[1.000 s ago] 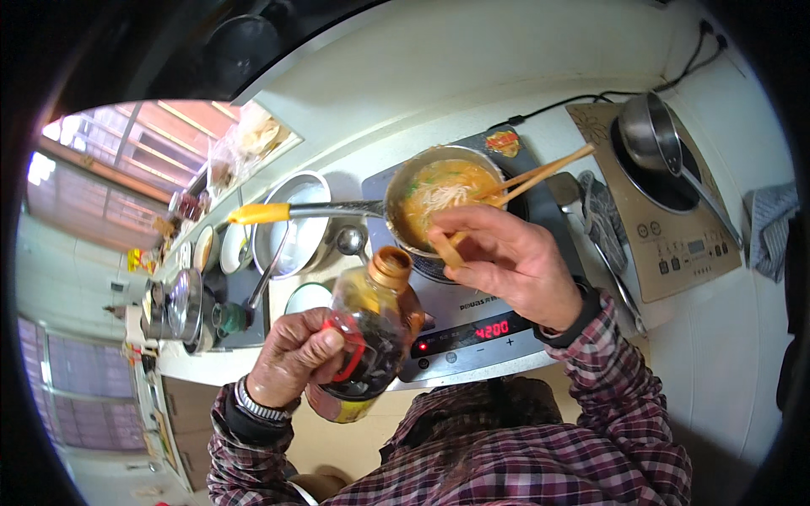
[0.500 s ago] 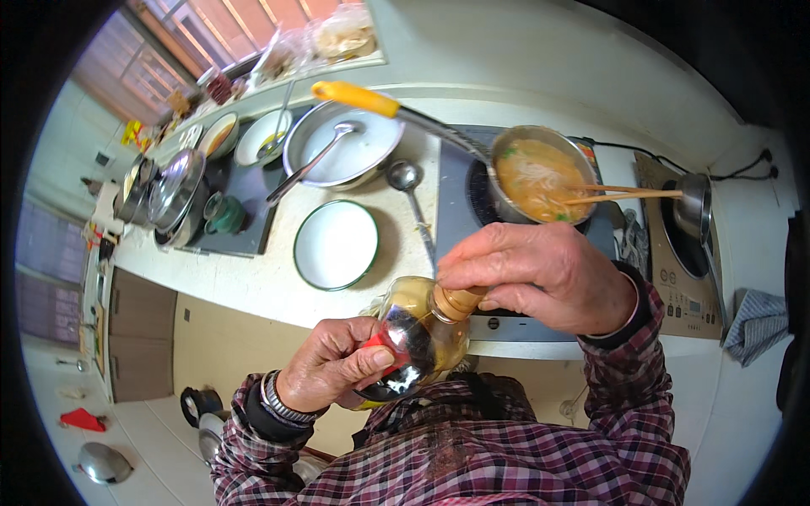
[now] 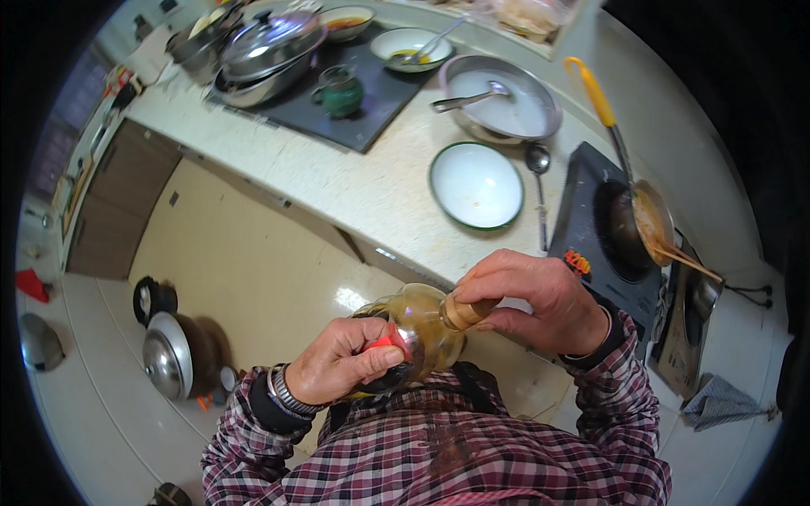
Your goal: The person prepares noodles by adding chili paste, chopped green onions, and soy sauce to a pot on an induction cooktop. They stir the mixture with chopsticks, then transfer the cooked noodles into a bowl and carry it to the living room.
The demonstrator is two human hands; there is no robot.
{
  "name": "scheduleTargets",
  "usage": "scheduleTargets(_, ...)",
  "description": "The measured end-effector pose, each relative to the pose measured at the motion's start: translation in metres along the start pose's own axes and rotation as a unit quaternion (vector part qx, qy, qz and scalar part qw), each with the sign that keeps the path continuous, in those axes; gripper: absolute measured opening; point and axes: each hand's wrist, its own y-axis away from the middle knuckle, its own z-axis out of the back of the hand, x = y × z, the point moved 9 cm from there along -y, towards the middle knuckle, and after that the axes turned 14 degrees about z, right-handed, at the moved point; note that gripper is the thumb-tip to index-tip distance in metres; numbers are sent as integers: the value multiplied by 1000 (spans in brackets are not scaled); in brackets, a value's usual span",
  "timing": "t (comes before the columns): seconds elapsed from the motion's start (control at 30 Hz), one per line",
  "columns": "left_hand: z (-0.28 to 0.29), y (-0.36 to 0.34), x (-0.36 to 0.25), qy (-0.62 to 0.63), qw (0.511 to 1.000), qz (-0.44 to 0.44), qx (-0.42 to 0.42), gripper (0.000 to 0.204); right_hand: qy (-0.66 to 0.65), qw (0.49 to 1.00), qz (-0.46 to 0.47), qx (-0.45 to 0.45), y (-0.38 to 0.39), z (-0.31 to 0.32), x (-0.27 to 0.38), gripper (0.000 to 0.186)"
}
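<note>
A clear plastic bottle (image 3: 409, 329) with dark contents low down and a yellowish upper part lies tilted between my hands, its neck to the right. My left hand (image 3: 337, 363) is closed round its red handle (image 3: 386, 338). My right hand (image 3: 531, 304) has its fingers and thumb on the tan cap (image 3: 462, 310) at the bottle's mouth. Above my hands on the counter lie a white green-rimmed dish (image 3: 475, 181) and a steel ladle (image 3: 537, 158).
A saucepan (image 3: 662, 217) of soup with chopsticks sits on the induction cooker (image 3: 574, 211) at right. A basin (image 3: 502, 76), bowls (image 3: 412, 44), stacked pots (image 3: 270, 52) and a green jug (image 3: 342, 91) stand at the back left. A lidded pot (image 3: 166, 358) is at floor level.
My view has swung left, so the cooker shows farther right. My right hand has brought the cap onto the bottle's mouth, and the bottle has tipped to the right.
</note>
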Motion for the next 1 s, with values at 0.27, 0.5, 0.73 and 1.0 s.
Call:
scheduleTargets(0.27,69,48,52,-19,993,-89,-70,23,148,978,-116,86,-49,-99,-22,35)
scheduleTargets(0.5,104,72,96,-52,986,-104,-119,21,20,980,-162,111,-61,-159,-38,34)
scheduleTargets(0.73,135,64,170,30,960,-81,-266,24,154,967,-166,118,-75,-218,-88,26)
scheduleTargets(1.0,167,74,215,43,892,-42,-448,28,62,971,-179,142,-96,-290,-139,26)
